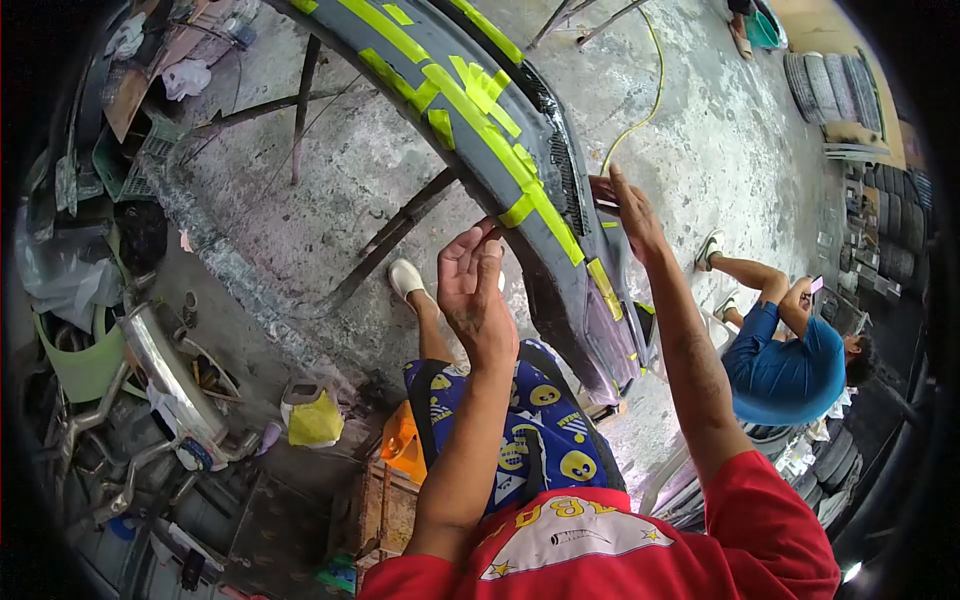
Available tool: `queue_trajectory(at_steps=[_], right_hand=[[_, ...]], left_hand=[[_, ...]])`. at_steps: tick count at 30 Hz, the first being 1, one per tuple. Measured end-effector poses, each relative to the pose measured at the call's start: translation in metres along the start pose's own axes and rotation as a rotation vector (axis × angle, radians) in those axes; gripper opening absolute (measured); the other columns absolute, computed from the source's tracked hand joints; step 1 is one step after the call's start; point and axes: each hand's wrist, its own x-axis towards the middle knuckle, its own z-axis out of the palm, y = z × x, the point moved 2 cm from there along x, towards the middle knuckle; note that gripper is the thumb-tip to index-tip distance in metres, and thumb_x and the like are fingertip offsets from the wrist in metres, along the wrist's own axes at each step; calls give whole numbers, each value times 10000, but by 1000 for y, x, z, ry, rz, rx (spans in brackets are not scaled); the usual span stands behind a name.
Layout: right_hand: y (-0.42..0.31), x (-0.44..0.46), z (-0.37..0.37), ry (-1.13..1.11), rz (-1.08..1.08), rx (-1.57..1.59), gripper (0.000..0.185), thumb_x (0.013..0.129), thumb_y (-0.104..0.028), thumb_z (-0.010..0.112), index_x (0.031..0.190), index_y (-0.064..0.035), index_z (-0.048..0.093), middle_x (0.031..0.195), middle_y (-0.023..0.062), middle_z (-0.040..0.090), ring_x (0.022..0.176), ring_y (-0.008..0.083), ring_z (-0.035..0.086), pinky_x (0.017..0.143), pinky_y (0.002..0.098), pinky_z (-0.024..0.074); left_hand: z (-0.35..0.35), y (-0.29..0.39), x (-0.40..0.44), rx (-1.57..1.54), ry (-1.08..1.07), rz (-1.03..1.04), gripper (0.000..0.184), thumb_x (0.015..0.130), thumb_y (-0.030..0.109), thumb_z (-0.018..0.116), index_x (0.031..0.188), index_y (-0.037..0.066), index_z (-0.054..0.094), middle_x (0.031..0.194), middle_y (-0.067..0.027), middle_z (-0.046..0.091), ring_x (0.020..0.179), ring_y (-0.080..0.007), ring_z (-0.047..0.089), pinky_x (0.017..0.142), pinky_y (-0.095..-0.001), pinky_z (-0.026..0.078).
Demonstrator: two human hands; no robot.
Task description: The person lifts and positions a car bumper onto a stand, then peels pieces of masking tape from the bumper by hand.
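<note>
A grey car bumper [478, 150] runs diagonally from the top toward my lap, raised above the floor. Strips of bright yellow-green masking tape [493, 137] lie along it, and its near end [600, 352] is purplish. My left hand [472, 290], palm up, has its fingers curled and its thumb close to them. Those fingertips meet the bumper's left edge; anything between them is too small to make out. On the opposite side, my right hand [634, 215] is bent around a small dark item beside the bumper's slotted black trim [566, 165]. What that item is cannot be made out.
Metal stand legs [400, 218] reach out under the bumper. Exhaust parts [175, 375] and scrap pile up at left, near a container with a yellow cloth [315, 418]. A yellow hose [650, 100] crosses the floor. A seated person in blue [790, 370] holds a phone; tires [835, 88] stand beyond.
</note>
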Motion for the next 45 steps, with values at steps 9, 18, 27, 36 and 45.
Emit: queue_trajectory(at_steps=[9, 18, 27, 36, 45], right_hand=[[10, 32, 9, -177, 137, -174, 792, 991, -664, 348, 1259, 27, 627, 1123, 141, 691, 971, 232, 629, 897, 359, 481], [13, 33, 21, -115, 80, -286, 759, 1016, -613, 296, 1267, 24, 623, 1194, 173, 655, 1082, 273, 593, 964, 378, 454], [28, 45, 20, -3, 50, -310, 810, 1013, -625, 281, 1352, 65, 538, 1387, 258, 538, 1335, 341, 472, 1124, 371, 332], [32, 47, 21, -20, 36, -229, 782, 1018, -625, 272, 1383, 15, 533, 1362, 210, 572, 1276, 302, 516, 1092, 365, 368], [23, 44, 18, -35, 155, -228, 751, 1014, -633, 290, 1331, -25, 596, 1267, 123, 640, 1095, 242, 589, 953, 357, 458]], left_hand=[[4, 0, 1, -26, -10, 61, 218, 942, 11, 587, 1152, 7, 531, 1277, -220, 605, 1187, -243, 568, 1063, -344, 416], [3, 4, 1, 114, -15, 89, 192, 977, 134, 577, 1121, 9, 560, 1247, -191, 639, 1122, -221, 595, 982, -330, 455], [2, 3, 3, 124, -3, 116, 178, 988, 154, 556, 1089, 9, 580, 1211, -186, 657, 1025, -228, 639, 939, -332, 480], [4, 13, 4, 169, -3, 116, 167, 954, 47, 567, 1115, 3, 573, 1129, -142, 664, 1001, -196, 624, 902, -314, 484], [-2, 6, 19, 436, -67, 322, 255, 914, -10, 649, 1147, -26, 546, 1080, -133, 661, 1011, -186, 640, 898, -301, 517]])
